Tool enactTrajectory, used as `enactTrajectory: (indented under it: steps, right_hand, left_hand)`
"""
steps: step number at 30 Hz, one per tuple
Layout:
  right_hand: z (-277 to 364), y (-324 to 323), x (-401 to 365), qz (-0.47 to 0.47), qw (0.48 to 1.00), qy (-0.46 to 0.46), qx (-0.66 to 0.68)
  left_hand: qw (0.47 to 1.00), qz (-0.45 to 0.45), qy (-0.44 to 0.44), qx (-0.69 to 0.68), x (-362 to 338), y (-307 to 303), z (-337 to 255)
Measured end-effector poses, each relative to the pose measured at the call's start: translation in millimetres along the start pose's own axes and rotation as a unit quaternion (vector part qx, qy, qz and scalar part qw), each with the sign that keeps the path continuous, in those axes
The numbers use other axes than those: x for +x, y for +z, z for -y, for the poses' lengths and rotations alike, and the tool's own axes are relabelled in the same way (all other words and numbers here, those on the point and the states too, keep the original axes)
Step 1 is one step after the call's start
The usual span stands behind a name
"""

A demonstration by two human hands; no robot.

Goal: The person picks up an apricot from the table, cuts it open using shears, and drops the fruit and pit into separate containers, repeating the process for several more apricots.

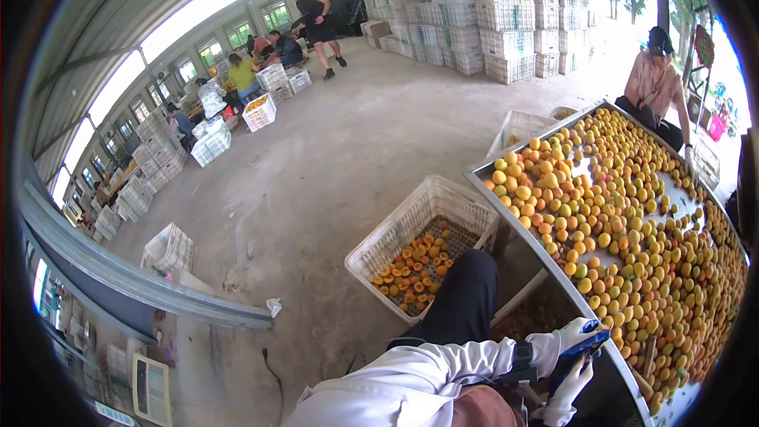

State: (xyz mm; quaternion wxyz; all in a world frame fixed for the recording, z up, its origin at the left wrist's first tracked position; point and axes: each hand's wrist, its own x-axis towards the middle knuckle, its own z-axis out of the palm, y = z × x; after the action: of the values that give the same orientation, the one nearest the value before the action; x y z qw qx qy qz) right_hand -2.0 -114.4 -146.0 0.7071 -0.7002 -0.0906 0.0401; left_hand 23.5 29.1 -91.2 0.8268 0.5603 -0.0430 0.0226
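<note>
Both gloved hands are together at the near edge of a metal table [519, 225] covered with orange-yellow fruit [624, 229]. My left hand [581, 334], in a white and blue glove, is closed; what it holds, if anything, is too small to make out. Just below it, my right hand [572, 383] in a pale glove has its fingers curled up toward the left one, with a small dark item between the two hands that I cannot identify. Left of my knee, a white crate [371, 251] on the floor holds halved fruit [419, 261].
A co-worker [660, 83] sits at the table's far side. Tall stacks of white crates [506, 20] stand at the back. Another person [315, 20] walks near a seated group. A metal beam [150, 281] crosses the left, and a cable [273, 372] lies on the floor.
</note>
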Motion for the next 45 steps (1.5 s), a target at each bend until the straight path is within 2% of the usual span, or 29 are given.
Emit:
enactTrajectory:
  steps: [1,3,4,5,7,9,12,14,15,18,20,23,24,26,27,28,29,30,31,32,33,34,35,37,39,40,41,43,45]
  right_hand:
    - [7,-7,0,-0.005,0.994,-0.04,-0.101]
    - [19,-14,-2,-0.105,0.967,-0.153,-0.172]
    - [21,-23,3,-0.133,0.972,-0.12,-0.151]
    - [23,-26,8,-0.105,0.994,-0.03,0.027]
    - [53,-23,15,-0.019,0.994,-0.007,0.109]
    - [41,-33,27,0.016,0.998,-0.01,0.06]
    - [63,-32,26,0.063,0.984,0.043,0.159]
    - [78,-32,23,0.093,0.967,0.081,0.224]
    - [80,-32,21,0.108,0.955,0.1,0.257]
    - [81,-38,20,0.112,0.961,0.11,0.228]
    - [80,-33,17,0.096,0.966,0.099,0.221]
    - [107,-6,6,0.083,0.968,0.108,0.213]
    - [106,1,3,0.083,0.967,0.104,0.219]
    - [93,-1,-2,0.063,0.966,0.11,0.224]
    - [85,-6,-4,0.048,0.966,0.121,0.224]
    - [92,4,-11,0.025,0.969,0.102,0.222]
    - [99,17,-15,0.003,0.972,0.083,0.219]
    - [86,15,-14,-0.012,0.982,0.068,0.174]
    - [73,12,-14,-0.023,0.99,0.055,0.128]
    - [64,15,-15,-0.051,0.994,0.013,0.098]
    - [63,22,-18,-0.074,0.995,-0.029,0.066]
    - [70,27,-20,-0.095,0.992,-0.042,0.07]
    - [74,30,-20,-0.114,0.989,-0.056,0.076]
    - [78,26,-18,-0.118,0.987,-0.007,0.111]
    - [100,34,-19,-0.109,0.99,-0.021,0.09]
    - [101,29,-18,-0.071,0.997,0.007,0.014]
    - [103,33,-13,-0.059,0.977,-0.144,-0.146]
    - [102,36,-3,-0.014,0.948,-0.219,-0.23]
    - [101,31,-4,-0.021,0.982,-0.121,-0.146]
  left_hand:
    - [0.997,-0.013,0.034,0.064,2,-4,-4]
    - [0.995,-0.087,0.049,0.016,7,-12,-9]
    - [0.966,-0.121,0.06,0.219,2,-20,-26]
    - [0.966,-0.121,0.063,0.22,-6,-19,-34]
    - [0.889,-0.076,0.176,0.416,-23,-8,-50]
    - [0.848,0.004,0.219,0.482,-30,3,-49]
    - [0.838,0.021,0.263,0.478,-30,7,-34]
    - [0.797,-0.001,0.305,0.522,-31,8,-28]
    - [0.798,-0.001,0.304,0.521,-33,8,-31]
    - [0.796,0.02,0.299,0.526,-36,10,-35]
    - [0.843,0.009,0.289,0.454,-33,11,-23]
    - [0.877,-0.031,0.296,0.377,-35,17,-12]
    - [0.903,0.019,0.252,0.347,-43,16,-48]
    - [0.914,-0.024,0.197,0.354,-46,15,-43]
    - [0.967,-0.062,0.104,0.223,-46,22,-47]
    - [0.985,-0.103,0.095,0.097,-41,21,-29]
    - [0.993,-0.047,0.059,-0.094,-39,19,-32]
    - [0.987,0.04,0.121,-0.095,-34,11,-39]
    - [0.938,0.054,0.018,-0.341,-28,11,-44]
    - [0.925,0.029,-0.038,-0.378,-28,8,-50]
    - [0.917,0.015,-0.042,-0.397,-25,5,-50]
    - [0.916,-0.072,-0.07,-0.39,1,-19,14]
    - [0.899,-0.024,-0.089,-0.429,-5,-26,-3]
    - [0.931,-0.031,-0.093,-0.351,-17,-20,-25]
    - [0.912,-0.022,-0.114,-0.393,-23,-9,-34]
    - [0.884,-0.023,-0.131,-0.448,-24,-9,-28]
    - [0.894,-0.007,-0.123,-0.431,-25,-16,-12]
    - [0.871,-0.014,-0.17,-0.46,-30,-11,-19]
    - [0.873,-0.046,-0.162,-0.457,-27,-18,7]
